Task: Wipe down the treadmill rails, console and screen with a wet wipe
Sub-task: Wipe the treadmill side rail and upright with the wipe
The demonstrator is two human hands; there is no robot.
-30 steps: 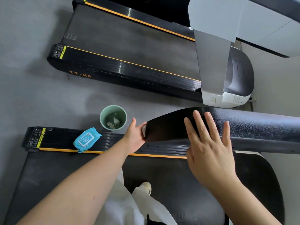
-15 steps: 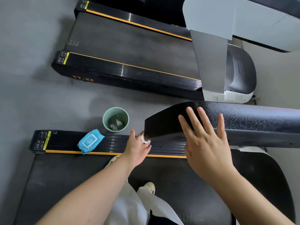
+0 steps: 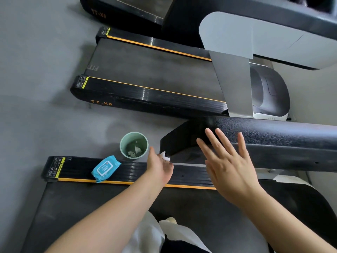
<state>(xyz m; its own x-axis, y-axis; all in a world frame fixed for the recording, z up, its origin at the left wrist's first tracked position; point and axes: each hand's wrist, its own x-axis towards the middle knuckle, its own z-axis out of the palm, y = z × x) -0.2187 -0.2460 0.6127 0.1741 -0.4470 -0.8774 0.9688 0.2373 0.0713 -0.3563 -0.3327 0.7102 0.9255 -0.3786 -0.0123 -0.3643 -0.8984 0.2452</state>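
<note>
Dropped below the rail [image 3: 255,136] end, left hand [image 3: 159,168] grips wipe [image 3: 165,156].

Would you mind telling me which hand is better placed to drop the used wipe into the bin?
The left hand: it holds the wet wipe and sits right beside the green bin. The right hand is open by the handrail.
</note>
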